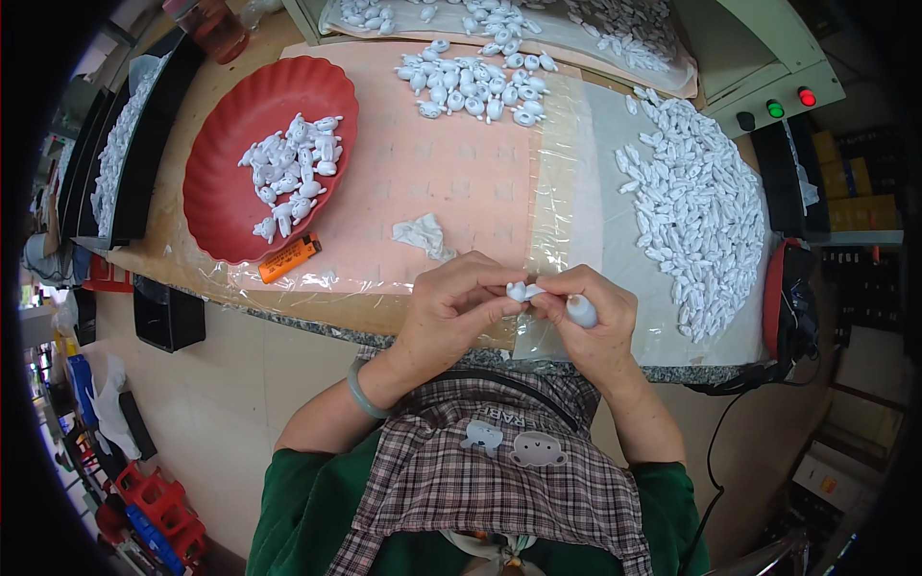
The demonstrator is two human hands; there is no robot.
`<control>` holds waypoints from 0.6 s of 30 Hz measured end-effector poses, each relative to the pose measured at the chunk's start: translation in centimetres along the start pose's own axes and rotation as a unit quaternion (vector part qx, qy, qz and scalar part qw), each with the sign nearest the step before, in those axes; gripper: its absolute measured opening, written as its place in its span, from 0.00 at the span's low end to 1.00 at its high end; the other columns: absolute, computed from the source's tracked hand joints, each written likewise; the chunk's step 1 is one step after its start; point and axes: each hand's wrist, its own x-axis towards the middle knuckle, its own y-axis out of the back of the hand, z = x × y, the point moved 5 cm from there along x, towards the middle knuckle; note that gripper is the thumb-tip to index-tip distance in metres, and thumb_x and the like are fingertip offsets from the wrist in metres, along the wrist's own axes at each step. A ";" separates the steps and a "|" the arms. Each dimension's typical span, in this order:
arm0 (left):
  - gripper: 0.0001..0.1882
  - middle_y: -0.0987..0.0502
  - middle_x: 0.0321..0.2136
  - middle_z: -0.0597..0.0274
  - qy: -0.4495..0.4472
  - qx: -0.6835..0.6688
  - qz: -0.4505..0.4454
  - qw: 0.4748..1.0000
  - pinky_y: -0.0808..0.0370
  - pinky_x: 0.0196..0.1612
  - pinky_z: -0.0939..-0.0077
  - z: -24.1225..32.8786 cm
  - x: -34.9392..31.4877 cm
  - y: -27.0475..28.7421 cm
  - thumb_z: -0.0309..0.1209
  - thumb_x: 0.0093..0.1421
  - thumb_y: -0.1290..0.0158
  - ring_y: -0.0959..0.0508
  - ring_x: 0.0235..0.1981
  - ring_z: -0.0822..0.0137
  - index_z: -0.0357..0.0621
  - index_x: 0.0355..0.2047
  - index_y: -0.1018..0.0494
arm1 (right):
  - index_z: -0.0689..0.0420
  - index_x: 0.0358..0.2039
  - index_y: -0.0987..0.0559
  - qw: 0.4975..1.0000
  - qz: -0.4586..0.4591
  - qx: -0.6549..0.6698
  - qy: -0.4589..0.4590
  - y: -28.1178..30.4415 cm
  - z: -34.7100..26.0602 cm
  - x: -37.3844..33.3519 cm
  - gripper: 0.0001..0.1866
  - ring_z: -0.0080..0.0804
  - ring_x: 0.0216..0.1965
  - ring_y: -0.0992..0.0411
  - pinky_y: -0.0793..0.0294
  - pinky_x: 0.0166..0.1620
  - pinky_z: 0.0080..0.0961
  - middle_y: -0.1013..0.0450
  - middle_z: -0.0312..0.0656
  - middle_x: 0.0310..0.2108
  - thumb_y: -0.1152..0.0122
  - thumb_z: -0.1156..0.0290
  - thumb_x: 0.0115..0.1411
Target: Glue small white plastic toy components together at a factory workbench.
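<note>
In front of my apron, both hands meet over the table's near edge. My left hand (449, 305) is closed, its thumb and fingers pinching a small white figure piece (517, 291) with a rounded shape. Closed as well, my right hand (603, 317) presses fingertips to the right end of that piece. A white tube-like bottle (581, 310) with a tan tip sits in the right hand's grip. Whether the white piece is one part or two joined parts I cannot tell. Beyond my left hand lies a crumpled white cloth (423, 235).
A red scalloped bowl (206, 182) with white figures stands at left, an orange lighter (289, 258) beside it. Round white pieces (471, 86) lie at the back. Small white parts (691, 211) are heaped at right, near a machine (768, 58) with lit buttons.
</note>
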 end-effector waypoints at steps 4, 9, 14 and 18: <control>0.15 0.24 0.41 0.53 -0.027 0.078 -0.037 0.996 0.20 0.45 0.77 0.4 0.0 0.1 0.15 0.55 0.42 0.20 0.41 0.66 0.32 0.44 0.23 | 0.63 0.31 0.22 0.999 0.000 0.032 0.032 0.0 0.1 -0.5 0.10 0.31 0.26 0.22 0.24 0.28 0.21 0.23 0.45 0.27 0.33 0.84 0.48; 0.16 0.22 0.37 0.54 -0.052 0.128 -0.057 0.989 0.21 0.40 0.80 0.8 -0.1 0.1 0.16 0.53 0.39 0.20 0.37 0.69 0.33 0.43 0.22 | 0.63 0.32 0.22 0.997 0.001 0.042 0.072 -0.1 0.4 -0.9 0.12 0.30 0.25 0.22 0.24 0.27 0.20 0.23 0.45 0.26 0.32 0.85 0.46; 0.16 0.21 0.36 0.54 -0.076 0.137 -0.059 0.986 0.23 0.35 0.81 1.0 0.0 0.1 0.18 0.51 0.38 0.20 0.35 0.70 0.34 0.42 0.21 | 0.64 0.33 0.22 0.995 -0.011 0.034 0.094 0.0 0.0 -0.9 0.11 0.28 0.24 0.23 0.25 0.26 0.20 0.23 0.47 0.28 0.33 0.87 0.49; 0.16 0.21 0.36 0.52 -0.086 0.142 -0.069 0.984 0.22 0.36 0.81 1.2 0.0 -0.1 0.18 0.51 0.38 0.20 0.35 0.69 0.34 0.42 0.21 | 0.63 0.32 0.22 0.993 -0.011 0.027 0.111 0.2 -0.1 -1.0 0.11 0.29 0.25 0.22 0.24 0.26 0.20 0.23 0.47 0.28 0.33 0.86 0.48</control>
